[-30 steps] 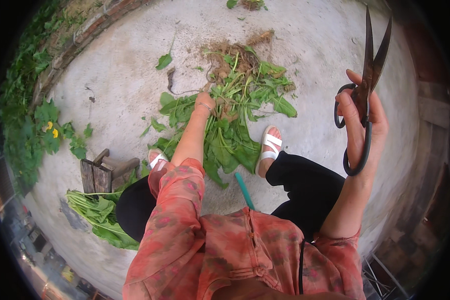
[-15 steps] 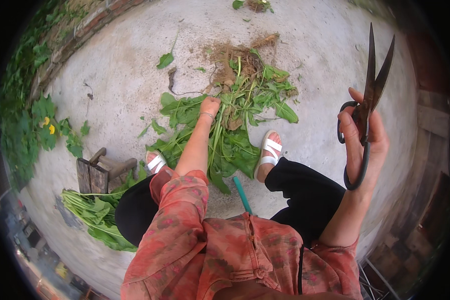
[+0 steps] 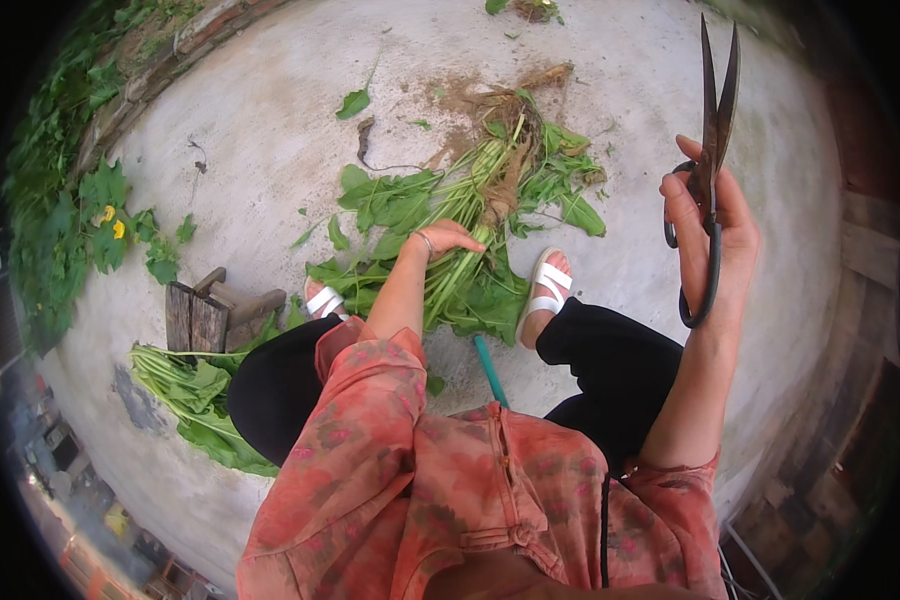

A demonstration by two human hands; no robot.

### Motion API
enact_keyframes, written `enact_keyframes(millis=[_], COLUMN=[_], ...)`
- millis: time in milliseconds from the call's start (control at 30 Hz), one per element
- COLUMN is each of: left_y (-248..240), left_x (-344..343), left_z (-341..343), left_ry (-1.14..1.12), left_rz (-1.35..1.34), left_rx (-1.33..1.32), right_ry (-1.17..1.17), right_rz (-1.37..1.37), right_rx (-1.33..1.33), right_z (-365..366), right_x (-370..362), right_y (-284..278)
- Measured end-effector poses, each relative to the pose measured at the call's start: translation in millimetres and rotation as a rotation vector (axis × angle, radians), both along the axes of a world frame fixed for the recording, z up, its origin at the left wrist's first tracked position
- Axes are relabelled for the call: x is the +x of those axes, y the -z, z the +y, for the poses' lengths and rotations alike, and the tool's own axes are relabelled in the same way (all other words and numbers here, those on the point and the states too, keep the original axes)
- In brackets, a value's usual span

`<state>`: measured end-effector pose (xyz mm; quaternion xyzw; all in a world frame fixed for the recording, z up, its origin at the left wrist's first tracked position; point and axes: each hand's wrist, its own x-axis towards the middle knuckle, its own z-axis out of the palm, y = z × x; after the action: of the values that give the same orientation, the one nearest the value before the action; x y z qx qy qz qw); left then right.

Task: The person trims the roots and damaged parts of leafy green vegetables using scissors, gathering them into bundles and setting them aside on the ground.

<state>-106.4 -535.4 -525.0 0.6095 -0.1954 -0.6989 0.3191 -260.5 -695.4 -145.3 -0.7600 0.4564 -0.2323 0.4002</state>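
My left hand (image 3: 448, 238) is closed around the long pale stalks of a leafy green plant (image 3: 480, 165) between my feet. Its brown, soil-covered roots (image 3: 518, 105) lie at the far end, and broad leaves (image 3: 490, 305) spread out on the near side. A withered brown leaf hangs along the stalks. Raised at the right, my right hand (image 3: 715, 235) holds large dark scissors (image 3: 715, 130) by their black loop handles. The blades point up and away from me, slightly apart, well clear of the plant.
Trimmed greens (image 3: 195, 390) lie in a pile at the left, by a small wooden stool (image 3: 198, 315). Loose soil and scattered leaves (image 3: 353, 103) dot the concrete. A teal stick (image 3: 490, 370) lies between my legs. Vines with yellow flowers (image 3: 118, 229) grow along the left edge.
My left hand has shifted nearer and slightly right, now around the stalks, which are gathered straighter. My right hand has risen slightly with the scissors and turned them more upright. The view has shifted a little.
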Motion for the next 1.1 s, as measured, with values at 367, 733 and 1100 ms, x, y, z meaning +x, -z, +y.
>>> enact_keyframes(millis=[367,733,1100], left_y=[-117,-151,-324], left_x=[48,20,70], left_z=[28,26,35], left_ry=[-0.509,-0.869,-0.430], left_rz=[0.141,0.256,-0.302], left_rx=[-0.081,-0.286,-0.514], right_ry=[-0.193,-0.637,-0.747], right_rz=[0.110,0.503,0.273], right_rx=[0.005,-0.069,0.039], right_z=[-19,11,17], right_x=[-14,0,-2], right_y=[30,35,58])
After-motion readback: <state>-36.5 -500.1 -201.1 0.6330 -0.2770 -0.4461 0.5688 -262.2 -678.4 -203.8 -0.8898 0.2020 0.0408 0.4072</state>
